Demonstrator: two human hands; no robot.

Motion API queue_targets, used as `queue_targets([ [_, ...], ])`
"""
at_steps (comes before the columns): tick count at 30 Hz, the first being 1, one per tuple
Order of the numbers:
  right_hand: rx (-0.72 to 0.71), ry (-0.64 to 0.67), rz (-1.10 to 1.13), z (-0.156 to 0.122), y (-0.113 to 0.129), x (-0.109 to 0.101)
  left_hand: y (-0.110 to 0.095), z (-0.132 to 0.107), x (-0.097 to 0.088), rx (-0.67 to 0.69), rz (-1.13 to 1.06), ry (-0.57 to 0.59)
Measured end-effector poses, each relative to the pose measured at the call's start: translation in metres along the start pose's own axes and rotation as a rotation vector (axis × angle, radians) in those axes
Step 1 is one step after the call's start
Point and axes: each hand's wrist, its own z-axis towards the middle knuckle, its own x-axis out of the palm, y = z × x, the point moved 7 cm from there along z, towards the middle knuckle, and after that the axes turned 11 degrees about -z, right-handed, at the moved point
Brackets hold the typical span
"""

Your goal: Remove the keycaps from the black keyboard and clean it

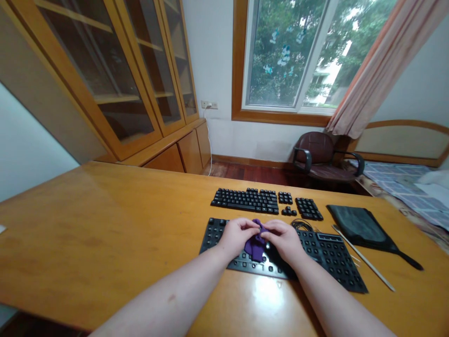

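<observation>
A purple cloth is pinched between my two hands, bunched at the top with its lower part hanging over a black keyboard base. My left hand grips the cloth from the left with thumb and fingers together. From the right, my right hand pinches it too, the fingertips of both hands almost meeting. The keyboard base lies flat on the desk with its keycaps off, showing rows of small square switch posts. Just behind it, the loose black keycaps are laid out in keyboard order.
A coiled black cable lies behind the keyboard base. To the right are a thin pale stick, some small white swabs and a black pouch with a strap. Beyond the wooden desk stands a brown armchair.
</observation>
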Motion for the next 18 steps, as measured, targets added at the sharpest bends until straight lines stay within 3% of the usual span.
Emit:
queue_targets([
  [4,0.042,-0.031,0.0,-0.0004,-0.0029,-0.0029,0.0022,0.0007,0.0004,-0.009,-0.008,-0.002],
  [13,-0.002,-0.01,-0.045,-0.0017,0.0004,-0.0004,-0.0033,-0.0034,0.0047,0.173,0.037,0.1],
  [18,0.007,-0.03,-0.047,-0.0026,0.0038,-0.0006,-0.0043,-0.006,0.0049,0.19,0.055,0.097],
])
